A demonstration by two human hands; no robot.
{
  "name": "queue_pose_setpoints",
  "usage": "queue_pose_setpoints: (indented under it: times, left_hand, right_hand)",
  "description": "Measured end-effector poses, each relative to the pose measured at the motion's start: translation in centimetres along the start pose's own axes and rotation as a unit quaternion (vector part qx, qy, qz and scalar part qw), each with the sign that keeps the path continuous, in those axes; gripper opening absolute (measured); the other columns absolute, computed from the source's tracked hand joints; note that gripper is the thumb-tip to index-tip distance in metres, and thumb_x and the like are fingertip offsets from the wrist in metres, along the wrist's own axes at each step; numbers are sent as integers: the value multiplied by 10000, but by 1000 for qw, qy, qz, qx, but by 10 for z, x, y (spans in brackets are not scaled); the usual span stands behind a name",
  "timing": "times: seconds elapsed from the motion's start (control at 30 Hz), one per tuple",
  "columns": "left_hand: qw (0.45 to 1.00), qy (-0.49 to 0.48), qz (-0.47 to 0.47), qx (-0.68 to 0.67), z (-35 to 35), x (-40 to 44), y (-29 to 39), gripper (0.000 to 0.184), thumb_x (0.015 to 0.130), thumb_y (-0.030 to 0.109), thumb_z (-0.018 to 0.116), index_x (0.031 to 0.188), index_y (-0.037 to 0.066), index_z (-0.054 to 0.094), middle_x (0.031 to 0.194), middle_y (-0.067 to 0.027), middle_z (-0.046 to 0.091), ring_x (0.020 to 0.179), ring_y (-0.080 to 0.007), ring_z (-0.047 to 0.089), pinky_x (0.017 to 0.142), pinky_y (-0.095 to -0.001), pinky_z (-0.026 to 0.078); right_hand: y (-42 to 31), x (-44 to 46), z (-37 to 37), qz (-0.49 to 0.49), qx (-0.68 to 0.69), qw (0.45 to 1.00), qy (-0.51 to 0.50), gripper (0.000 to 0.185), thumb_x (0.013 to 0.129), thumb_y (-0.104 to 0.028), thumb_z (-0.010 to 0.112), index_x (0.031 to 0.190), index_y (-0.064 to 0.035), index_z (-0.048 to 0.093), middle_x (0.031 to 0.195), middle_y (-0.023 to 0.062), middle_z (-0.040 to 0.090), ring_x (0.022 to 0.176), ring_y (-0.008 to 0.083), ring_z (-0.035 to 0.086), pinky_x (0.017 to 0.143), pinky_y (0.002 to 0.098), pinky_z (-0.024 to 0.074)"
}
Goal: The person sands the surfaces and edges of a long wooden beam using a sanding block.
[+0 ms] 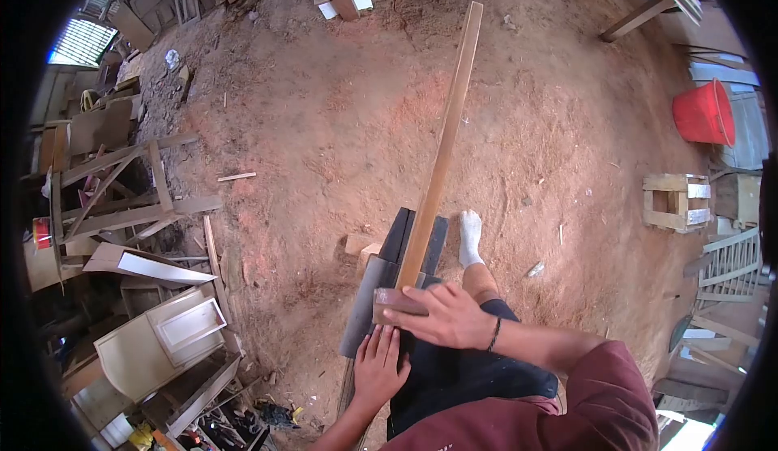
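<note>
A long, narrow wooden plank point(448, 135) stretches away from me, its near end resting on a dark support point(393, 236). My right hand point(454, 317) grips a brown rectangular block point(393, 307), shaped like a sanding block, across the plank's near end. Just below the block, my left hand point(382, 366) lies with its fingers stretched out, fingertips close to the block; what is under its palm is hidden. A grey sheet point(361, 305) hangs over the left side of the support.
Wooden frames point(154, 179) and a cream panel point(154, 341) crowd the left. At right are a red bucket point(703, 113), a wooden crate point(677, 201) and a slatted piece point(729, 266). My socked foot point(470, 239) stands on the dirt floor point(324, 127) beside the support.
</note>
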State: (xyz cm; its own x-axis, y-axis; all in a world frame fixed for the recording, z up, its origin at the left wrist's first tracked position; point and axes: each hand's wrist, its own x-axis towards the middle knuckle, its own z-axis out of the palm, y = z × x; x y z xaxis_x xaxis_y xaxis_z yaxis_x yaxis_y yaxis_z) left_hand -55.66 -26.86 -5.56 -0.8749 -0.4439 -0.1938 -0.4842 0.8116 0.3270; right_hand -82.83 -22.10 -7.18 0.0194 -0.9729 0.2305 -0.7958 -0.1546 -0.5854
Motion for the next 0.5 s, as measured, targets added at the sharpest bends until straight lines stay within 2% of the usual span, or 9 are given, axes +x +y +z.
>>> queue_pose_setpoints:
  times: [0.03, 0.1, 0.13, 0.17, 0.23, 0.33, 0.43, 0.47, 0.5]
  left_hand:
    - [1000, 10, 6, 1, 0, 1, 0, 761, 935, 272, 792, 1568, -16, 484, 1602, -223, 520, 1440, -411, 578, 1200, -565, 458]
    - [1000, 13, 10, 1, -1, 0, -1, 768, 926, 269, 798, 1565, -15, 482, 1595, -222, 523, 1434, -408, 583, 1194, -563, 462]
    - [1000, 11, 9, -7, -2, -1, -1, 762, 920, 261, 803, 1557, -14, 488, 1597, -221, 519, 1437, -415, 580, 1192, -570, 462]
    - [1000, 11, 5, -15, -2, -1, 0, 756, 914, 253, 808, 1548, -13, 494, 1598, -219, 516, 1440, -421, 576, 1191, -576, 461]
    - [1000, 13, 3, -7, -3, 3, 3, 757, 910, 246, 810, 1547, -14, 493, 1598, -220, 515, 1443, -434, 570, 1187, -592, 460]
    - [1000, 9, 5, 6, -11, 6, 1, 755, 903, 237, 815, 1539, -11, 493, 1591, -220, 516, 1451, -458, 556, 1177, -620, 459]
    - [1000, 8, 0, -6, -2, -2, 2, 748, 890, 232, 823, 1522, -5, 500, 1575, -216, 519, 1459, -468, 546, 1168, -635, 461]
    - [1000, 20, 9, -12, 2, -2, -1, 743, 882, 231, 828, 1510, -2, 505, 1563, -212, 523, 1461, -469, 543, 1165, -636, 464]
    - [1000, 15, 4, -16, -1, 0, 1, 723, 871, 226, 834, 1483, 5, 519, 1543, -206, 528, 1456, -467, 550, 1161, -629, 471]
  right_hand:
    - [25, 16, -5, 33, 58, 998, 1, 608, 879, -304, 836, 1471, -303, 699, 1437, 80, 696, 1038, 272, 719, 837, 447, 571]
    - [82, 41, -13, 87, -52, 993, 53, 609, 891, -313, 830, 1485, -331, 697, 1437, 79, 703, 1082, 283, 704, 929, 449, 538]
    - [108, 82, -53, 77, -79, 986, 129, 529, 958, -294, 790, 1477, -315, 691, 1375, 97, 697, 1132, 312, 671, 924, 450, 562]
    - [153, 101, -61, 72, -97, 978, 172, 558, 939, -262, 810, 1481, -312, 687, 1377, 75, 691, 1153, 309, 654, 957, 476, 534]
    - [202, 128, -88, 168, -163, 956, 178, 612, 925, -245, 823, 1509, -324, 659, 1401, 59, 682, 1199, 295, 630, 997, 491, 507]
    - [163, 102, -67, 127, -88, 978, 143, 585, 926, -250, 824, 1487, -325, 675, 1451, 59, 670, 1283, 282, 590, 1040, 488, 482]
    - [72, 53, -29, 19, 86, 995, 40, 498, 947, -236, 736, 1441, -275, 689, 1471, 108, 661, 904, 335, 770, 670, 504, 605]
    - [37, 40, -35, 24, 120, 991, -53, 523, 950, -233, 700, 1471, -264, 668, 1472, 132, 657, 954, 333, 767, 699, 501, 603]
    - [15, 37, -37, 1, 59, 998, 3, 587, 935, -199, 705, 1513, -267, 635, 1472, 153, 650, 999, 333, 760, 752, 510, 601]
